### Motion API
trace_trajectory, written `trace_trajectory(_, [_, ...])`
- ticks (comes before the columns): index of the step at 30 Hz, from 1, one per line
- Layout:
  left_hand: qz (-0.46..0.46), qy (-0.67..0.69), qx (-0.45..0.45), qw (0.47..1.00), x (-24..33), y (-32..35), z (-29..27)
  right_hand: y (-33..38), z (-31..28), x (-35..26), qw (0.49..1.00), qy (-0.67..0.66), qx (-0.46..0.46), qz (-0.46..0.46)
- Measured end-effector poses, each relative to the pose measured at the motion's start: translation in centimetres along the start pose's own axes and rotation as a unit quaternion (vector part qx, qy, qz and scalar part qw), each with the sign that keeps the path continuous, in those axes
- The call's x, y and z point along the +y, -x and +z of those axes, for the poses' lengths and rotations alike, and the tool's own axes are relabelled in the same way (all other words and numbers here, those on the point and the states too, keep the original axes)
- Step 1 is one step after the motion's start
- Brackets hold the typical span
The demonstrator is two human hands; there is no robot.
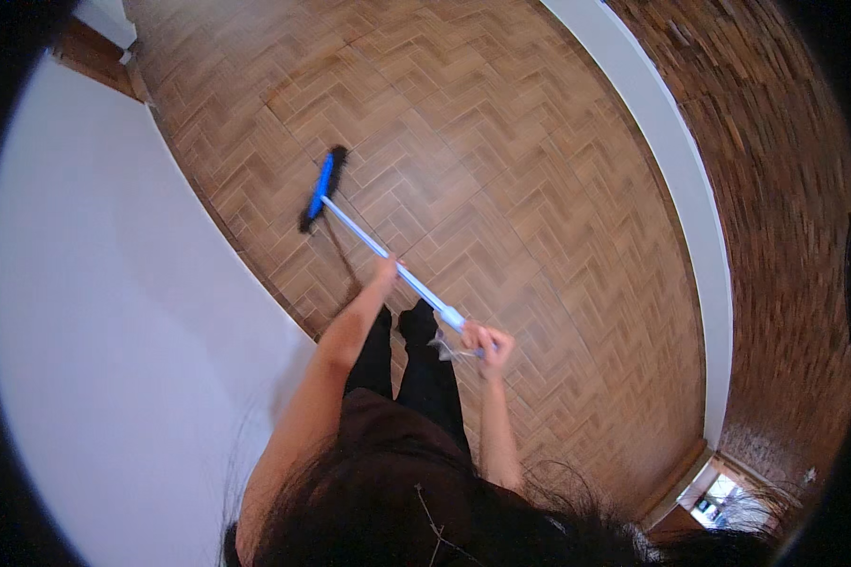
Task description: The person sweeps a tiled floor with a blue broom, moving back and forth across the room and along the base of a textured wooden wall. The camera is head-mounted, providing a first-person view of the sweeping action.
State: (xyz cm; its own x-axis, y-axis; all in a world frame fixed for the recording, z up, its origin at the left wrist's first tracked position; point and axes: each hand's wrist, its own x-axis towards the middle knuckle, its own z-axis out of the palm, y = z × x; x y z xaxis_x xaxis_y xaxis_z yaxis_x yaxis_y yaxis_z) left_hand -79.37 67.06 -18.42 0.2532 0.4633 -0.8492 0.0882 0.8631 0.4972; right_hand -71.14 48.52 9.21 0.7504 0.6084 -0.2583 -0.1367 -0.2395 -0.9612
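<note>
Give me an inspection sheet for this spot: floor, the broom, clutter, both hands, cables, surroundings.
Surface: herringbone wood floor, bare where visible.
Job's things: broom with blue head and dark bristles resting on the floor near the white wall; pale blue handle runs back to the person.
Clutter: nothing seen.
Grippers: left hand grips the handle midway; right hand grips its top end.
Cables: nothing seen.
Surroundings: white wall on the left, brick wall on the right.

Left arm extends forward and down, nearly straight, with the left hand (pixel 385 271) closed in a grip, knuckles turned away from the camera. Right arm is bent at the elbow, forearm raised; the right hand (pixel 488 347) is closed, fingers curled inward, held nearer the body.
</note>
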Motion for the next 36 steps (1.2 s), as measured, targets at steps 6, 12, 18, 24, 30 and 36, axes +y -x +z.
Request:
trace_trajectory(6, [0.054,-0.125,-0.008,0.991,3.0,5.0,6.4,-2.3,-4.3,-4.2,0.961,-0.214,0.1,-0.145])
trace_trajectory(12, [-0.103,-0.018,-0.217,0.971,-3.3,20.3,24.9,-1.1,-19.7,-18.9,0.911,-0.201,0.179,-0.313])
trace_trajectory(18, [-0.237,-0.067,-0.302,0.921,-8.4,24.8,36.4,-0.9,-23.6,-21.7,0.913,0.057,0.125,-0.383])
trace_trajectory(24, [-0.256,-0.071,-0.314,0.912,-19.0,11.3,35.8,-4.3,-25.5,-13.8,0.949,-0.026,0.158,-0.271])
trace_trajectory(30, [-0.121,0.002,-0.175,0.977,-5.7,3.0,28.4,-10.7,-20.8,-6.9,0.979,-0.107,0.128,-0.114])
trace_trajectory(36, [-0.054,-0.152,-0.025,0.987,4.9,-3.1,28.7,-19.0,-16.2,-4.0,0.971,-0.196,0.074,-0.115])
